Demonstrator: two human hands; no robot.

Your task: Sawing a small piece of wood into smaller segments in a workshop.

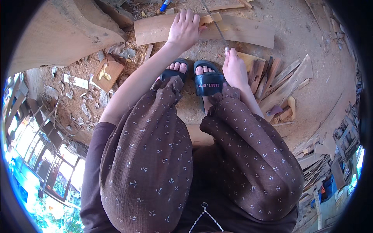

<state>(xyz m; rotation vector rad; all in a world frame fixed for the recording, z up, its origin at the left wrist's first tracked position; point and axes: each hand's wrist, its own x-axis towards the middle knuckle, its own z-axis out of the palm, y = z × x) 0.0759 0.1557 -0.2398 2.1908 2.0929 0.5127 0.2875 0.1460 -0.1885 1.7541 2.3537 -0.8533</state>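
My left hand [182, 31] is closed on a small pale wood strip [213, 18], which lies across a thin, wide board [248, 33] on the ground. My right hand [235, 68] grips the end of a long, thin, dark tool [219, 32], perhaps a blade or file, which crosses the wood strip and reaches up past it. My two feet, in dark slide sandals [208, 87], stand below the board, between my hands. Brown patterned trousers cover my bent knees.
A large pale wood slab [66, 35] fills the upper left. A square wooden piece [112, 72] lies among shavings and scraps at the left. Loose offcuts [281, 89] are piled at the right, with more wood pieces along the right rim. A blue marker [165, 5] lies at the top.
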